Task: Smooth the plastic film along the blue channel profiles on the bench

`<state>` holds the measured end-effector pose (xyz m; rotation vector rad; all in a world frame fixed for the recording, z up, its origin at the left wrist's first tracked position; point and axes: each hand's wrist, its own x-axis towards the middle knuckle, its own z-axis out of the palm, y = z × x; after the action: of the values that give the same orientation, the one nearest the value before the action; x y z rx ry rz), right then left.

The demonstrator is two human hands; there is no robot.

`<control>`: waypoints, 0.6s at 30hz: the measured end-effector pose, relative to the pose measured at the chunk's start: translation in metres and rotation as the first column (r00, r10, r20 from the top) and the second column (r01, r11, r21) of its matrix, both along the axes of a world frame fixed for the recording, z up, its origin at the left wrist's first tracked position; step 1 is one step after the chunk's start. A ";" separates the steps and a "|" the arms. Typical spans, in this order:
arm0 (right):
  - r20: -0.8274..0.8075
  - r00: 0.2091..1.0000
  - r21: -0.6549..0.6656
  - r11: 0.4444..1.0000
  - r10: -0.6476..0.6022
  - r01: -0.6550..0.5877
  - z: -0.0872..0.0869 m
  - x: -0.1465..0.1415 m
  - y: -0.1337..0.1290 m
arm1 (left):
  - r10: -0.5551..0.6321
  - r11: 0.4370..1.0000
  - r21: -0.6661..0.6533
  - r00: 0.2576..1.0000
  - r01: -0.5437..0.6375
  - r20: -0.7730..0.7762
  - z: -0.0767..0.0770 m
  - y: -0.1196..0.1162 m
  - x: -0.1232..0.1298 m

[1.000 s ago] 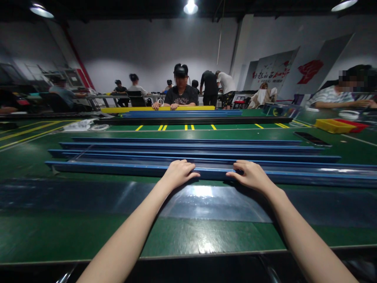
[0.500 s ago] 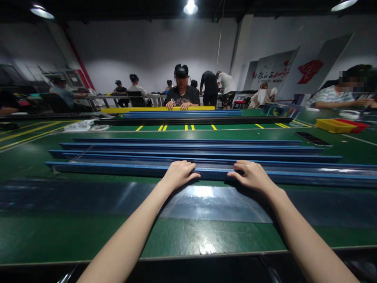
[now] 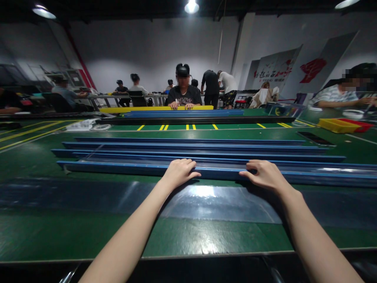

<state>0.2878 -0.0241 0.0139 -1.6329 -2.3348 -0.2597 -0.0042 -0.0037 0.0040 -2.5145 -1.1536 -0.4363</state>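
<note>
Nearest me of the blue channel strips is a long U-shaped blue channel (image 3: 220,174), lying across the green table. My left hand (image 3: 179,171) grips its near wall left of the middle, fingers over the top and thumb on the front face. Further right, my right hand (image 3: 266,175) holds the same wall between curled fingers and thumb. A clear plastic strip (image 3: 206,208) lies flat on the table between my forearms and the channel. Just behind are several similar blue channels (image 3: 141,144), side by side. Fingertips inside the channel are partly hidden.
Beyond the blue channels lies a black rail (image 3: 194,120). A person (image 3: 184,94) opposite rests both hands on a yellow channel (image 3: 156,108). At right are a phone (image 3: 315,138) and a yellow tray (image 3: 338,125). The table's near edge (image 3: 182,257) runs below my forearms.
My right hand has moved to the right. The near blue channel has slid a little to the right too, while my left hand stays almost in place on it.
</note>
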 end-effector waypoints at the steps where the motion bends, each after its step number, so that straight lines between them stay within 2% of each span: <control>1: 0.002 1.000 -0.006 1.000 -0.019 0.019 0.000 0.002 0.000 | 0.001 1.000 0.000 1.000 -0.001 -0.006 0.000 0.000 0.000; 7: 0.033 0.999 -0.021 1.000 -0.007 0.007 -0.003 0.002 0.003 | 0.013 1.000 -0.008 1.000 -0.013 -0.025 -0.002 0.000 0.003; 10: 0.039 0.999 -0.010 1.000 0.026 -0.026 -0.004 -0.012 0.002 | 0.016 1.000 -0.011 1.000 -0.016 -0.022 -0.002 0.000 0.003; 15: 0.075 0.988 0.093 0.985 0.136 -0.143 -0.008 -0.042 0.000 | 0.022 1.000 -0.016 0.999 -0.022 -0.024 -0.002 0.000 0.004; 18: 0.090 0.985 0.128 0.979 0.151 -0.161 -0.011 -0.050 0.001 | 0.022 1.000 -0.020 0.999 -0.022 -0.028 -0.002 0.000 0.004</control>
<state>0.2380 -0.0232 0.0028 -1.3923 -2.4303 -0.4462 -0.0005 -0.0038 0.0016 -2.5140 -1.1799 -0.3848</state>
